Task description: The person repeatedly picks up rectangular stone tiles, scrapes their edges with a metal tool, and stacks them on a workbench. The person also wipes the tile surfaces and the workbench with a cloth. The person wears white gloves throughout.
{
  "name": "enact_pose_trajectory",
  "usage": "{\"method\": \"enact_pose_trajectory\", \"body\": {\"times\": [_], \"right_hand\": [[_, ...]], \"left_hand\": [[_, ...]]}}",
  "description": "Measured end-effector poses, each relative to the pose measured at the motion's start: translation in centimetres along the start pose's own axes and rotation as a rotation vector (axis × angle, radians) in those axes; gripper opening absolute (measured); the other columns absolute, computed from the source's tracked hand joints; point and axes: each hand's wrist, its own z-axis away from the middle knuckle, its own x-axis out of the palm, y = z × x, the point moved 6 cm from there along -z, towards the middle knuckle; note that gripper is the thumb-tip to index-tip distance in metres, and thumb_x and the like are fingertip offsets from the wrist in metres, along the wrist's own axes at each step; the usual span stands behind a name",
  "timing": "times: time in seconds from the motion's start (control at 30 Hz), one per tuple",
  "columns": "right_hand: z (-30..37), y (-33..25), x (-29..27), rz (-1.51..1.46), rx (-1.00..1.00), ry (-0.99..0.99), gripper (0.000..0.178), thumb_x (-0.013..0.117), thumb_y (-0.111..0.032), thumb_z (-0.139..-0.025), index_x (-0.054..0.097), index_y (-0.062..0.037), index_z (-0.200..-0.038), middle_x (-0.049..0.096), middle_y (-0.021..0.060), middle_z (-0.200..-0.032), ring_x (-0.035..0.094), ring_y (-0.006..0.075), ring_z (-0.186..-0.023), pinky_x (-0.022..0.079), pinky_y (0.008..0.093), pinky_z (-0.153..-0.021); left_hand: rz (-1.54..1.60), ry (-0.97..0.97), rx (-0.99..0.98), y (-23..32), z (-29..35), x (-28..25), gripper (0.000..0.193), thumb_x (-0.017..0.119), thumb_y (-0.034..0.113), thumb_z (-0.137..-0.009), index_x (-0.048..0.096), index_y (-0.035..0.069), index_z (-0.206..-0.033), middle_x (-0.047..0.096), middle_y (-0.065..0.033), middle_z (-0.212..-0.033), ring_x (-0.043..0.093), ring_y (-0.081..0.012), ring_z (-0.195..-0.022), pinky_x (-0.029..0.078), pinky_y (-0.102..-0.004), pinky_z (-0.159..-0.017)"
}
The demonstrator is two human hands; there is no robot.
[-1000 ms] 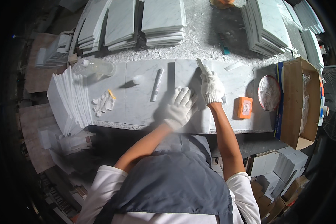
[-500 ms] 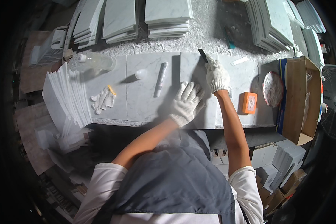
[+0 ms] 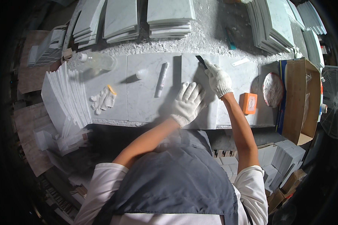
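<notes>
A marble tile, white with grey veins, lies in front of me on the worktop. My left hand, in a white knit glove, rests on it with the fingers stretched out and the palm down. My right hand, gloved the same way, is closed around a thin dark blade-like tool. The tool points to the far left, low over the tile's far right part; I cannot tell whether it touches. Left of the tile lie a white tube and a small white cap-like cup.
Tile stacks stand along the dusty far side; upright tiles lean at the left. A clear bottle, loose glove, white strip, orange box, round dish and cardboard box surround the workspace.
My right hand has moved a little nearer to me and to the right, and the dark tool's tip has come back over the tile. My left hand stays in place.
</notes>
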Motion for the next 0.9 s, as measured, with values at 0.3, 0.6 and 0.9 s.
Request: {"method": "enact_pose_trajectory", "body": {"times": [0.3, 0.6, 0.9], "right_hand": [[0.0, 0.3, 0.8, 0.091, 0.038, -0.074, 0.046, 0.054, -0.01, -0.096, 0.063, -0.0219, -0.14, 0.073, 0.0127, -0.102, 0.072, 0.0338, -0.091, 0.058, 0.0434, -0.076], [-2.1, 1.2, -0.4, 0.065, 0.093, -0.05, 0.042, 0.052, -0.014, -0.102, 0.059, -0.0201, -0.142, 0.067, 0.0123, -0.131, 0.071, 0.0322, -0.103, 0.057, 0.0381, -0.086], [-1.6, 1.7, 0.3, 0.01, 0.014, -0.131, 0.048, 0.052, -0.007, -0.096, 0.064, -0.0235, -0.14, 0.074, 0.0095, -0.112, 0.071, 0.0318, -0.104, 0.057, 0.041, -0.085]], "left_hand": [[-0.356, 0.03, 0.157, 1.9, 0.2, -0.7, 0.047, 0.063, 0.041, -0.094, 0.067, 0.01, -0.13, 0.06, -0.0135, -0.141, 0.047, -0.0322, -0.141, 0.027, -0.0515, -0.124], [-0.8, -0.156, 0.263, 2.8, -0.2, -0.6, 0.049, 0.059, 0.038, -0.095, 0.062, 0.009, -0.134, 0.054, -0.0137, -0.146, 0.041, -0.0315, -0.145, 0.025, -0.0513, -0.124], [-0.794, -0.086, 0.303, 3.6, -0.4, -1.0, 0.047, 0.069, 0.037, -0.091, 0.067, 0.01, -0.129, 0.061, -0.0144, -0.139, 0.049, -0.0326, -0.139, 0.031, -0.0525, -0.122]]}}
